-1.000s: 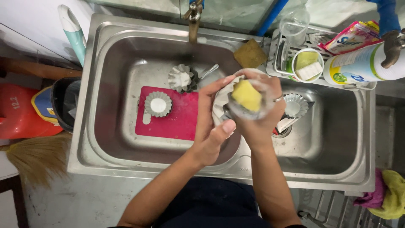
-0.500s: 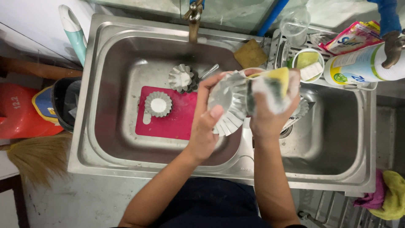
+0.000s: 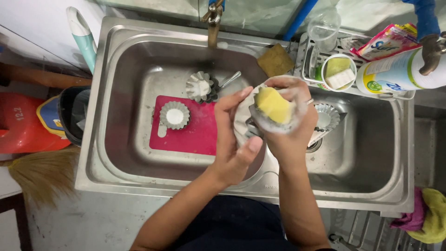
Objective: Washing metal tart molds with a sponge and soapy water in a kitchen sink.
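Over the middle of a steel double sink [image 3: 107, 153], my left hand [image 3: 234, 139] grips a fluted metal tart mould [image 3: 242, 118] by its rim. My right hand [image 3: 290, 125] presses a soapy yellow sponge [image 3: 273, 105] into that mould. Foam covers the fingers of the right hand. Another fluted mould [image 3: 174, 115] rests on a red cutting board [image 3: 195, 135] in the left basin. A second one [image 3: 200, 86] lies behind the board beside a spoon [image 3: 228, 81]. One more mould [image 3: 325, 116] sits in the right basin near the drain.
A brass tap [image 3: 213, 23] hangs over the left basin. A brown scouring pad [image 3: 276, 60] lies at the back. A wire rack [image 3: 309, 56] holds a soap tub, a glass, a pouch and a bottle. Cloths lie at the right, a broom and red container at the left.
The mould was turned on edge with the sponge on its outside half a second ago; now it faces up again and the sponge is back inside it.
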